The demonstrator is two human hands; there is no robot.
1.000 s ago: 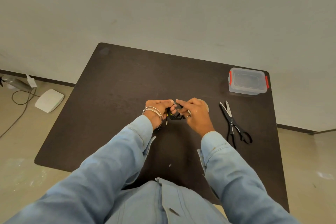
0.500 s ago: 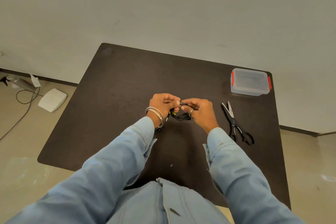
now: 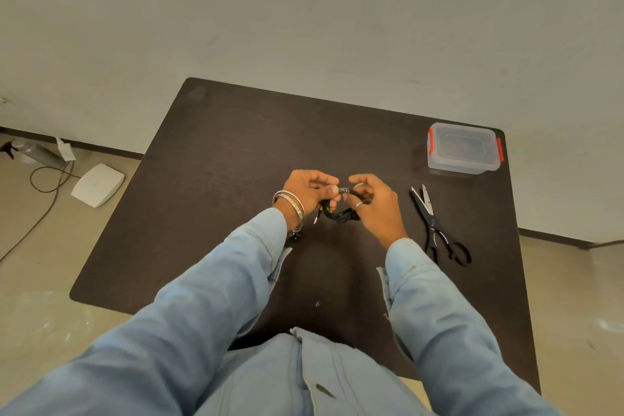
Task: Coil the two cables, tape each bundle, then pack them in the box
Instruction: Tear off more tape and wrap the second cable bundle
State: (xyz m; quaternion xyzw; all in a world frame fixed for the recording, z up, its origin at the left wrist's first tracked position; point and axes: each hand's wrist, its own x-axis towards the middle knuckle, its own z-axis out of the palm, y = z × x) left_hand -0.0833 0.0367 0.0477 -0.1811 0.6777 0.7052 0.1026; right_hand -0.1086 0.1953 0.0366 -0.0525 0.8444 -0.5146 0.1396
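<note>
A small coiled black cable bundle (image 3: 337,213) hangs between my two hands above the middle of the dark table (image 3: 219,162). My left hand (image 3: 309,191) grips the coil's left side, thumb and fingers curled round it, and a plug end sticks out below. My right hand (image 3: 374,203) pinches the coil's upper right part. Something pale, perhaps the tape roll (image 3: 358,184), peeks out behind my right fingers. The clear plastic box (image 3: 462,152) with red clips and its lid on stands at the far right corner. No second cable shows.
Black scissors (image 3: 435,226) lie partly open on the table right of my right hand. On the floor to the left are a white flat device (image 3: 98,184), a dark cord (image 3: 44,176) and a spray bottle (image 3: 33,152). A wall stands behind the table.
Both hands have lifted slightly away from me with the coil. My right fingers have shifted from covering the bundle to pinching its top, so more of the coil shows.
</note>
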